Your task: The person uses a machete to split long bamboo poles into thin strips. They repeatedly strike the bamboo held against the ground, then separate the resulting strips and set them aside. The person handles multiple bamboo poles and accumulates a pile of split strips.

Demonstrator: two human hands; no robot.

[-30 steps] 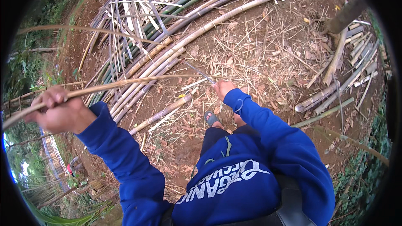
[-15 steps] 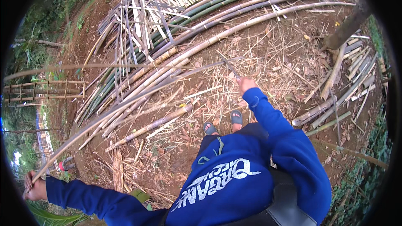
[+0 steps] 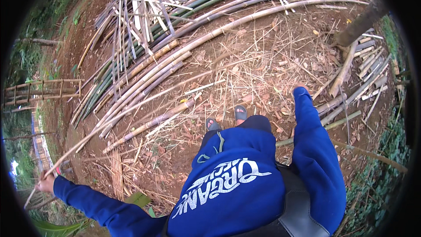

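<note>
My left hand (image 3: pixel 46 184) is stretched far out to the lower left and is closed around the end of a long thin bamboo strip (image 3: pixel 131 107). The strip runs from that hand up and to the right over the ground toward the dry litter in the middle. My right hand (image 3: pixel 300 88) hangs out to the right over dry leaves. It is almost hidden behind the cuff of my blue sleeve (image 3: pixel 313 149), so its fingers do not show. My sandalled feet (image 3: pixel 227 118) stand on bare earth between the two arms.
A big pile of long bamboo poles (image 3: pixel 210 22) lies across the ground ahead, with split strips (image 3: pixel 136 13) on top. Short cut bamboo pieces (image 3: pixel 364 72) lie at the right beside a tree trunk (image 3: pixel 359 24). A bamboo fence (image 3: pixel 39 90) stands at the left.
My left arm has swung down and out to the left, drawing the thin strip with it. My right hand has moved to the right, away from the strip's far end.
</note>
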